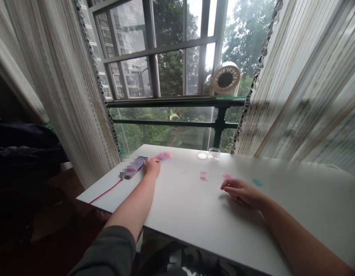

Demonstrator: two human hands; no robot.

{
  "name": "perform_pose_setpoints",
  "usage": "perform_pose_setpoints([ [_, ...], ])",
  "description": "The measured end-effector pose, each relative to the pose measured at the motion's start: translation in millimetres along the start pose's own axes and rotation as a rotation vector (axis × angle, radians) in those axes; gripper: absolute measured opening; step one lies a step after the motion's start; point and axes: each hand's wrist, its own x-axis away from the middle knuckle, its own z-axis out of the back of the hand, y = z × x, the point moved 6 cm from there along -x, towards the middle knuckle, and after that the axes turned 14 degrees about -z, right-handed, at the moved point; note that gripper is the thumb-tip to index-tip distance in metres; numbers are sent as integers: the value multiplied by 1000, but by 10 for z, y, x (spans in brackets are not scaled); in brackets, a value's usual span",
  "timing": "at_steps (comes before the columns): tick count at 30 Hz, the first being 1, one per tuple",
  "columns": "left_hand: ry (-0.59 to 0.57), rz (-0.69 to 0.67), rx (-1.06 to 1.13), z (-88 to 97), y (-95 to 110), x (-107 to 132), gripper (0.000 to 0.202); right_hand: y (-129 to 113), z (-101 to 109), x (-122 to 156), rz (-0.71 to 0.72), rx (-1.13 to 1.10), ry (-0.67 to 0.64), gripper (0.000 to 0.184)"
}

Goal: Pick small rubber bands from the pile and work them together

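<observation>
My left hand [152, 167] lies at the left of the table, right beside a phone [136, 167]. Its fingers are curled, and what they hold, if anything, is hidden. Just past its fingertips is a small blurry pink-and-blue heap [164, 156]. My right hand [241, 191] hovers low over the tabletop, fingers loosely bent and a little apart, with nothing visible in them. A small pink piece [227, 176] lies just beyond its fingers. Farther right is a teal piece [257, 182]. Between the hands rest pale pink pieces [203, 176].
A clear round tub [214, 154] and a round lid [202, 155] stand near the far edge of the white table [188, 207]. A red cable [105, 190] runs from the phone over the left edge. Behind are a railing [177, 102], a small fan [226, 79] and curtains.
</observation>
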Motion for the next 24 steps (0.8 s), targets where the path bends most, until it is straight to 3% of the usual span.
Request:
perform_pose_setpoints([
  [18, 45, -73, 24, 55, 30, -2, 20, -61, -29, 49, -36, -10, 0, 37],
  [24, 142, -237, 170, 91, 179, 19, 18, -34, -8, 27, -27, -6, -4, 35],
])
